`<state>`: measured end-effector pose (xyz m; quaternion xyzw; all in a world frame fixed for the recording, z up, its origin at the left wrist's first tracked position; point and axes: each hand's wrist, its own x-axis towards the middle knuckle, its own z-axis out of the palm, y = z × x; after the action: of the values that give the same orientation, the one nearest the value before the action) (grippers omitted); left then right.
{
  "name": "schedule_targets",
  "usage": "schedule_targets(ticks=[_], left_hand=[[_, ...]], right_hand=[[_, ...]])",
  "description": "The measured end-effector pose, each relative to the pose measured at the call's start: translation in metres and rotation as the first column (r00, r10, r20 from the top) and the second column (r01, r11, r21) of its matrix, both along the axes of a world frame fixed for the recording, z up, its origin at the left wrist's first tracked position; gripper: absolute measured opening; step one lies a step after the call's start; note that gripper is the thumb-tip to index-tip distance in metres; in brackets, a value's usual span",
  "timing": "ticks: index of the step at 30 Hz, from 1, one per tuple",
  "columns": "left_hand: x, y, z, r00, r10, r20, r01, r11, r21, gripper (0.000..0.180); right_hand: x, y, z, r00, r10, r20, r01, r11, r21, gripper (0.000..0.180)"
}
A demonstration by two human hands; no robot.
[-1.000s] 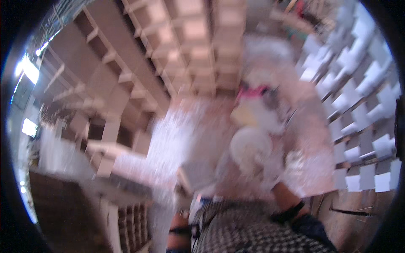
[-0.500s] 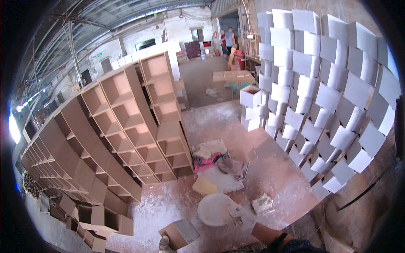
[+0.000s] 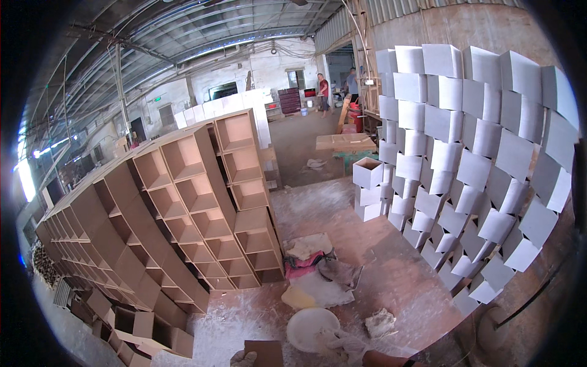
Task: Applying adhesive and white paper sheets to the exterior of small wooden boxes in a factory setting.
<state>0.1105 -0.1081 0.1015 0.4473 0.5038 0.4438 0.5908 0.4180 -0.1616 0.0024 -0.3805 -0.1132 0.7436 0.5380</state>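
At the lower edge my left hand, in a pale glove, is closed on the rim of a small brown box. Only the upper part of that box shows. My right forearm comes in from the lower right, and my pale, smeared right hand is at the near right rim of a round white basin. Whitish material lies around this hand and its fingers cannot be made out. A crumpled off-white lump sits on the floor to the right of the basin.
Tall stacks of open brown boxes stand at left, with loose boxes below them. A wall of pale grey boxes rises at right. Sacks and cloths lie beyond the basin. Two people are far back near a doorway.
The view has tilted up, so everything sits lower in it. The brown box has turned, its grey side no longer showing. My right hand has shifted toward the basin's near edge.
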Motion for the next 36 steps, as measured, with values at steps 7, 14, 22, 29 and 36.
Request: schedule_targets(ticks=[7, 14, 22, 29, 36], left_hand=[[-0.008, 0.004, -0.002, 0.975, -0.222, -0.029, 0.222, 0.975, -0.002, 0.033], [-0.047, 0.000, -0.009, 0.842, -0.474, -0.256, 0.487, 0.873, -0.015, 0.033], [-0.062, 0.008, -0.023, 0.716, -0.630, -0.303, 0.656, 0.755, -0.019, 0.033], [-0.049, 0.021, -0.043, 0.731, -0.670, -0.132, 0.673, 0.739, -0.023, 0.033], [-0.057, 0.024, -0.084, 0.769, -0.639, 0.016, 0.639, 0.767, -0.054, 0.034]], right_hand=[[-0.021, 0.001, -0.010, 0.999, -0.012, 0.041, 0.010, 0.999, 0.033, 0.060], [-0.048, -0.006, 0.018, 0.984, -0.150, 0.098, 0.154, 0.987, -0.036, 0.061], [-0.075, -0.010, -0.027, 0.958, -0.259, 0.119, 0.261, 0.965, -0.002, 0.062], [-0.101, -0.014, 0.056, 0.920, -0.149, 0.362, 0.203, 0.972, -0.117, 0.061], [-0.093, -0.016, 0.016, 0.941, -0.215, 0.263, 0.235, 0.971, -0.047, 0.060]])
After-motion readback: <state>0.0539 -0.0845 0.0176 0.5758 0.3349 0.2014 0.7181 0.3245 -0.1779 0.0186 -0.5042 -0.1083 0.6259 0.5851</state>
